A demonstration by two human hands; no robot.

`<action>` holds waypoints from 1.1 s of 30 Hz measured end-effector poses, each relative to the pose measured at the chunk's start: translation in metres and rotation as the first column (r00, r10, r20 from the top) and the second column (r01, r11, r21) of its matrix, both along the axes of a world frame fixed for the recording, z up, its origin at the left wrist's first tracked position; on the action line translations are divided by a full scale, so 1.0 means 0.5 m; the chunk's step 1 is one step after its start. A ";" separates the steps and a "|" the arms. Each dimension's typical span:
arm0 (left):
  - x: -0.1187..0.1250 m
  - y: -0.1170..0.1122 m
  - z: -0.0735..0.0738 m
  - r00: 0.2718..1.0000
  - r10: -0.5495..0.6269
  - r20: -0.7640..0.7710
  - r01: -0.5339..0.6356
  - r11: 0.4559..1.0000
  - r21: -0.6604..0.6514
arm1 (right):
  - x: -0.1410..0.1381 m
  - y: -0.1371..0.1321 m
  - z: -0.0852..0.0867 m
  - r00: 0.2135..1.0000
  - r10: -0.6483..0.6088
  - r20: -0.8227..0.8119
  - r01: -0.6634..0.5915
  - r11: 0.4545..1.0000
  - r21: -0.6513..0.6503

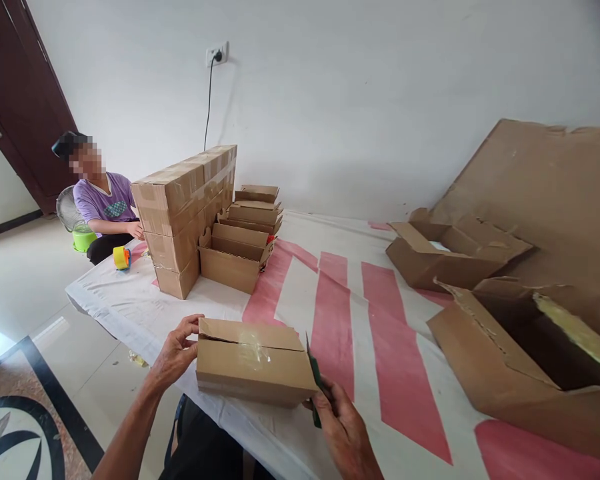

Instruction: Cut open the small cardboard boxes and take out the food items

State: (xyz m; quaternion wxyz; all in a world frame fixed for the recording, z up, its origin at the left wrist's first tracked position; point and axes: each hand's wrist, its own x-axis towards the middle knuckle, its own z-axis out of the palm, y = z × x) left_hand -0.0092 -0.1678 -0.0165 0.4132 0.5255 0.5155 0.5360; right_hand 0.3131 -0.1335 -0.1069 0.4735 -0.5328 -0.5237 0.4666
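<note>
A closed cardboard box (pixel 255 373) lies in front of me near the table's edge. Clear tape (pixel 254 351) crosses the middle of its top seam. My left hand (pixel 175 353) grips the left end, fingers bent against its upper corner. At the right end, my right hand (pixel 343 423) is closed around what looks like a knife with a dark green handle (pixel 316 380). Its thin dark tip points up beside the box's end; the fingers partly hide it.
Taped boxes (pixel 180 213) stand stacked at the left, beside several open boxes (pixel 233 263). Two larger open cartons (pixel 510 373) sit at the right. A yellow tape roll (pixel 122 257) lies near a seated person (pixel 107 200). A pink-and-white cloth (pixel 330 313) covers the table.
</note>
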 end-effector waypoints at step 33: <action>-0.019 0.000 -0.009 1.000 0.003 0.001 -0.003 1.000 -0.012 | -0.029 0.131 0.350 0.682 0.532 0.502 -0.671 0.729 0.138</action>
